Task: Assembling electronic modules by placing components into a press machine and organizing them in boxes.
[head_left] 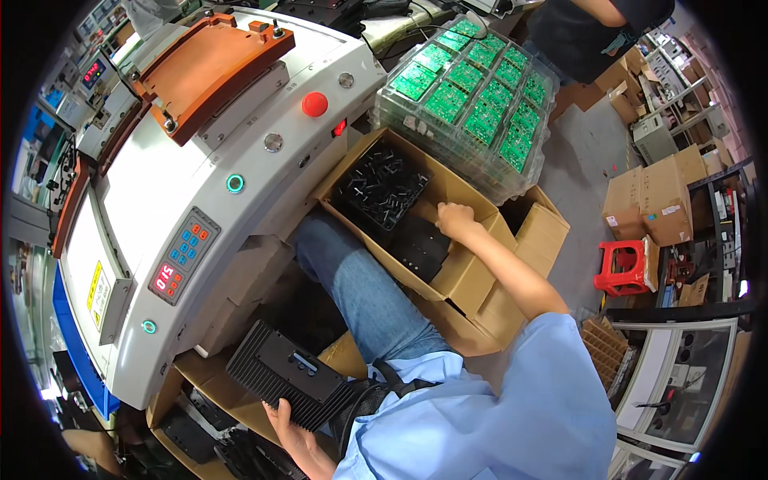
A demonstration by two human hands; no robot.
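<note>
My left hand (293,436) grips the lower edge of a black finned metal housing (276,368), tilted near my lap, with a cut-out in its face. My right hand (456,222) is closed over an open cardboard box (472,272) beside my knee; whatever its fingers hold, if anything, is hidden. Just left of that hand, a black bin (390,227) in the box is filled with small black parts (380,182). A flat black panel (422,246) with small holes lies in the box next to the bin.
A white machine (216,152) with a red button (314,104) and an orange fixture (212,72) stands at left. Green circuit boards fill stacked clear trays (472,96). Another person (588,36) stands far right. A carton (196,370) of black housings sits lower left, a red stool (624,266) right.
</note>
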